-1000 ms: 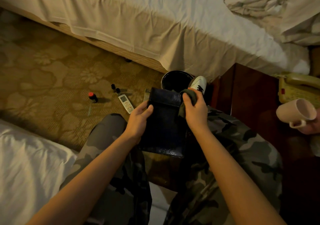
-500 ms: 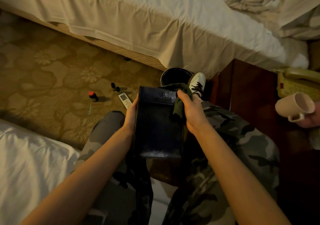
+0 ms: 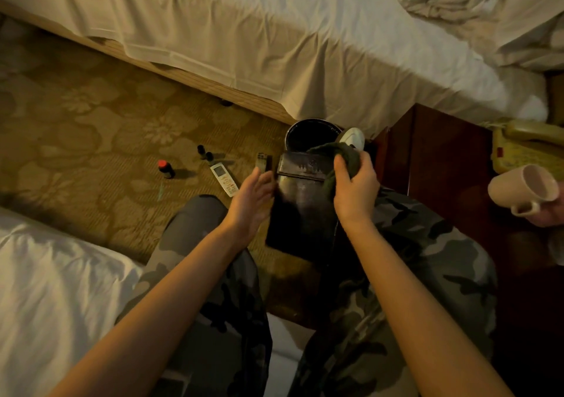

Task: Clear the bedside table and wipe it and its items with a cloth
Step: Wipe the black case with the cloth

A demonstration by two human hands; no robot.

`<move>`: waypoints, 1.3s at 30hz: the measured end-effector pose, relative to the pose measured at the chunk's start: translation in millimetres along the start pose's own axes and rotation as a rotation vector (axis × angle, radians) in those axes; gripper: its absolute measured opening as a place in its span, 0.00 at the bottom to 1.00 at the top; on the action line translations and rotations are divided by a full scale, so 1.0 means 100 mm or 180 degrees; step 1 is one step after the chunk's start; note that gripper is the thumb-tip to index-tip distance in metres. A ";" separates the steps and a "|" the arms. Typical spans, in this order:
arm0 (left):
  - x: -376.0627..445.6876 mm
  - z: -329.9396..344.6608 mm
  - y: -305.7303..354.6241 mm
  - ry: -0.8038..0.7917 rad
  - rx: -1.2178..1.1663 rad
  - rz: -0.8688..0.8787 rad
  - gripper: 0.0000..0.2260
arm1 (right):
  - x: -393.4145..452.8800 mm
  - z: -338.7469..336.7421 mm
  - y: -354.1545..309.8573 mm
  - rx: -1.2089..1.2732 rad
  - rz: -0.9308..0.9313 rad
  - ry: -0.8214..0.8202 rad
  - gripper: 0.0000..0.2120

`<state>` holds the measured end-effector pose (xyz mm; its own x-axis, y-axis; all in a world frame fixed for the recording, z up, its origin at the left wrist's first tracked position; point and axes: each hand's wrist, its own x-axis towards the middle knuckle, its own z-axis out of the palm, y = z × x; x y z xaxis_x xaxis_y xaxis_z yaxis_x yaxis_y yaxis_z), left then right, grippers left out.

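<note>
**Wiping the dark tray over the lap**

Wiping seems to be the step in hand; the flat, dark, glossy rectangular tray (image 3: 300,204) is propped over the person's knees, its far raised rim tilted up toward the black round bin (image 3: 308,132) on the carpet; the right hand (image 3: 355,190) is curled round a bunched dark green cloth (image 3: 338,157) and presses it against the tray's far right corner; the left hand (image 3: 251,201) sits at the tray's left edge with fingers straight and spread, palm turned inward, though whether it touches the edge I cannot tell, as that side is blurred. Stiff and smooth, the tray probably slides easily under a rubbing cloth and looks light, so pinching its long edges or rim should steady it. Left of the tray, on the patterned carpet, lie a white remote control (image 3: 224,180) and a small red-capped bottle (image 3: 165,169); right of it stands the dark wooden tabletop (image 3: 442,164), carrying a yellowish telephone (image 3: 528,146).
</note>
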<state>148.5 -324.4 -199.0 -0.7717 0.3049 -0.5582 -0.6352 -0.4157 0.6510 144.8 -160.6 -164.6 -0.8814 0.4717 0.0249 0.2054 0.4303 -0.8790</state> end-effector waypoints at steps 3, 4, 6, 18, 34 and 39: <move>-0.02 0.06 -0.08 -0.0454 0.0236 0.0104 0.32 | -0.14 0.06 -0.05 -0.0567 -0.1098 -0.0272 0.13; -0.05 0.09 -0.09 -0.0636 0.0156 0.0059 0.32 | -0.19 0.09 -0.06 -0.0630 -0.1357 -0.0558 0.14; -0.07 0.10 -0.09 -0.0704 -0.0279 -0.0013 0.35 | -0.32 0.17 -0.07 -0.0626 -0.1656 -0.1130 0.16; -0.07 0.09 -0.06 -0.0844 -0.1198 -0.0126 0.37 | -0.31 0.31 0.00 -0.2167 -0.2012 -0.1590 0.26; 0.03 0.09 -0.13 -0.0469 -0.1236 0.0011 0.32 | -0.07 0.22 0.09 -0.1778 -0.0864 -0.1156 0.25; 0.07 0.00 -0.09 -0.0196 -0.1681 0.0264 0.26 | -0.46 0.22 0.01 -0.1963 -0.1768 -0.2185 0.25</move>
<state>148.5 -318.0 -208.9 -0.8292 0.2957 -0.4744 -0.4809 -0.8100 0.3356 176.5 -198.8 -176.8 -0.9284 -0.3593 -0.0946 -0.2872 0.8556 -0.4307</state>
